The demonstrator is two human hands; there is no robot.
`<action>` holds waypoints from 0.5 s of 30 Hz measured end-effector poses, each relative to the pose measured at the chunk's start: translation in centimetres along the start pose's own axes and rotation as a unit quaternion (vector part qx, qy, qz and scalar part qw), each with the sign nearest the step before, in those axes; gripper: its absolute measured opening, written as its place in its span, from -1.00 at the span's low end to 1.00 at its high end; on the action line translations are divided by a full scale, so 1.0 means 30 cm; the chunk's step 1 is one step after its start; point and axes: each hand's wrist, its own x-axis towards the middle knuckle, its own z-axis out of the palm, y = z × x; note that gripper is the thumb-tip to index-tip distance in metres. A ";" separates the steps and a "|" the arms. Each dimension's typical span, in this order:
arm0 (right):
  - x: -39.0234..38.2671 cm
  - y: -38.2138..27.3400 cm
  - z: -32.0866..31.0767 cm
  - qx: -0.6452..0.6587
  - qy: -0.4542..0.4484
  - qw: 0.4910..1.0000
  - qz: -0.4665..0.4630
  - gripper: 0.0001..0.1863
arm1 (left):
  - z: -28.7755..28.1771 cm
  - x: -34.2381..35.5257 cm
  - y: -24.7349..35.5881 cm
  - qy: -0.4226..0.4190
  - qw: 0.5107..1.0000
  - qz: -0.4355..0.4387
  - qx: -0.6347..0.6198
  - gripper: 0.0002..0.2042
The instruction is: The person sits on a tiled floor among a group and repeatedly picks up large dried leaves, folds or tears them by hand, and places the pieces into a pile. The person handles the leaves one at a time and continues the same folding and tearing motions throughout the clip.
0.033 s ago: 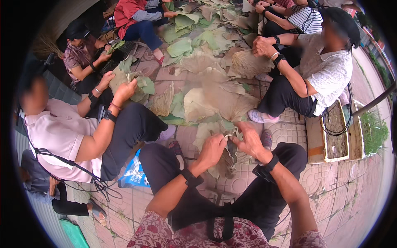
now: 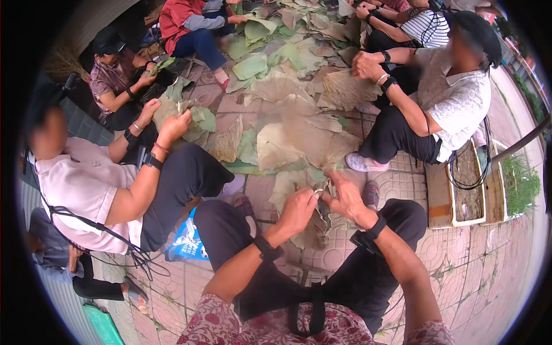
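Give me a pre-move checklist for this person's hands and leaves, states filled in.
1. Left hand has hold of the leaf: ok, fingers closed at its upper part.
2. Right hand gripping too: cannot tell; it is at the leaf with fingers partly spread, but the contact is unclear.
3. Held leaf is undamaged: cannot tell; the hands cover part of it.
4. Neighbours' hands out of the way: ok, both the left neighbour's hands and the right neighbour's hands are well apart from this person's.
5. Blue bag away from the hands: ok, it sits beside the left knee.
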 end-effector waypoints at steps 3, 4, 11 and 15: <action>-0.014 0.015 0.032 -0.017 -0.055 0.998 0.037 -0.61 | 0.014 -0.028 0.006 0.000 1.000 -0.007 0.022 -0.81; -0.011 0.030 0.032 -0.029 -0.083 0.995 0.057 -0.62 | 0.007 -0.024 0.010 0.005 0.999 -0.014 0.032 -0.81; 0.006 -0.008 0.020 0.075 -0.086 0.984 0.139 -0.71 | 0.029 -0.068 0.013 0.043 0.988 -0.054 0.139 -0.52; 0.006 -0.022 0.044 0.076 -0.062 0.990 0.101 -0.73 | 0.089 -0.069 -0.132 0.011 0.986 -0.137 0.091 -0.67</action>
